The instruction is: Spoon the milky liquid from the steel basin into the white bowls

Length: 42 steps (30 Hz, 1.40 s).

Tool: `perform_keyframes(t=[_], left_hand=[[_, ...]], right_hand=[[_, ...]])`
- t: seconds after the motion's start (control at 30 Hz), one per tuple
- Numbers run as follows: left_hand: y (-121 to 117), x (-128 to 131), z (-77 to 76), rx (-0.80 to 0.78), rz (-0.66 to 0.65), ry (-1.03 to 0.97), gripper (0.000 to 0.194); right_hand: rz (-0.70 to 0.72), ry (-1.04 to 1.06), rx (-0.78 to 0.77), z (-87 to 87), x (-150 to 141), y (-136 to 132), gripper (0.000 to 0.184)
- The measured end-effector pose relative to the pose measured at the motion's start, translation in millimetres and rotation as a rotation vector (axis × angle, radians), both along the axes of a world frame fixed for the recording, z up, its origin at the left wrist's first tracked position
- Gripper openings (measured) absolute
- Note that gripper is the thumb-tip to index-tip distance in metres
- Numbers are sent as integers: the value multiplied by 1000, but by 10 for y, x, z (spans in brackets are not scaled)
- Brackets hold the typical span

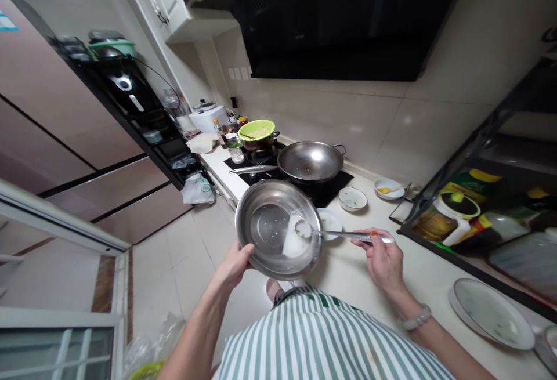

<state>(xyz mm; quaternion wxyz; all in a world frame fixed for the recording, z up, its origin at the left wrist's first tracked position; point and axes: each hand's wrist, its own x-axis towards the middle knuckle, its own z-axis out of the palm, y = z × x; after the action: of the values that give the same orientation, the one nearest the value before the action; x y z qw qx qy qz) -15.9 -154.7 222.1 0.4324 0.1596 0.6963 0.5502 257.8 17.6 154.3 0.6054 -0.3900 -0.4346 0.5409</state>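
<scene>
My left hand (237, 264) is closed on the rim of a steel basin (256, 252), thumb over the edge. The basin is tilted, and a whitish liquid (293, 246) pools at its right side. In my right hand (383, 258) is the handle of a metal ladle (335, 233). The ladle's bowl sits inside the basin at the pool. Just beyond the basin, partly hidden by it, a white bowl (333, 223) stands on the counter. Another bowl (353, 199), holding pale liquid with green bits, is close behind it.
A steel wok (311, 162) rests on the black stove (342, 181), its long handle pointing left. Behind it stands a lime-green colander (256, 130) on a pot. A small dish (389, 188) holds a yellow utensil. At right are a wide soup bowl (491, 313) and a rack (435, 241).
</scene>
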Motion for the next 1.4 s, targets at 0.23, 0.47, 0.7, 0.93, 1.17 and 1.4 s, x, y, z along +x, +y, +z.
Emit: perform_keyframes(t=[0.23, 0.47, 0.7, 0.93, 1.17, 1.4], left_hand=[[-22, -35, 13, -11, -3, 0, 22], [-64, -115, 87, -13, 50, 2, 23], [-96, -189, 133, -17, 83, 28, 20], [-85, -215, 135, -18, 96, 23, 19], [-114, -257, 122, -20, 126, 25, 15], [-145, -279, 153, -53, 116, 44, 17]], right_hand=[[-104, 71, 64, 121, 127, 197, 18], [-175, -40, 137, 26, 291, 326, 20], [12, -456, 378, -230, 312, 152, 29], [110, -386, 206, -509, 315, -9, 32], [143, -25, -230, -930, 201, 2, 43], [492, 140, -373, -1050, -302, 181, 27]])
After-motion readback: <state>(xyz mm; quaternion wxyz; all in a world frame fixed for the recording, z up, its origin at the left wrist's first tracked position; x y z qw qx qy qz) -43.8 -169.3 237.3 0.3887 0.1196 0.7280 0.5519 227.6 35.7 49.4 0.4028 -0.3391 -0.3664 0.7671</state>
